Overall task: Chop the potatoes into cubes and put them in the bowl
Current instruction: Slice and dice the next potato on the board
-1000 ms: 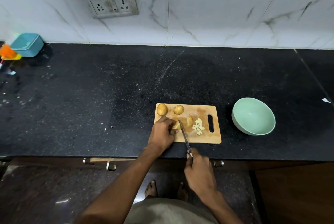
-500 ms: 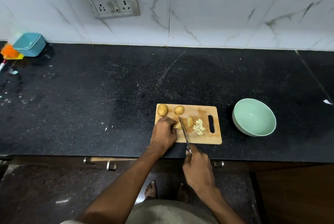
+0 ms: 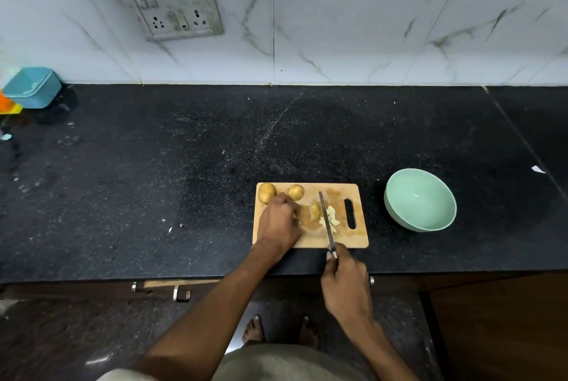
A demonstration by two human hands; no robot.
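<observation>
A wooden cutting board point(image 3: 338, 194) lies near the counter's front edge. Two whole potatoes point(image 3: 266, 192) point(image 3: 295, 192) sit at its far left corner. My left hand point(image 3: 278, 224) rests on the board's left half, fingers curled over a potato piece that is almost fully hidden. A potato half point(image 3: 314, 211) lies just right of that hand. My right hand point(image 3: 345, 285) grips the handle of a knife point(image 3: 326, 217), whose blade lies between the half and a small heap of cut pieces point(image 3: 331, 218). The mint-green bowl point(image 3: 421, 196), right of the board, has nothing in it.
The black stone counter point(image 3: 184, 181) stretches left and back to a white tiled wall. A blue container point(image 3: 32, 87) and an orange item point(image 3: 4, 102) stand at the far left. Drawer handles point(image 3: 181, 294) sit below the counter edge, and bare feet show on the floor.
The knife has shifted right, from beside my left hand's piece to the gap between the potato half and the cut pieces. My left hand stays put.
</observation>
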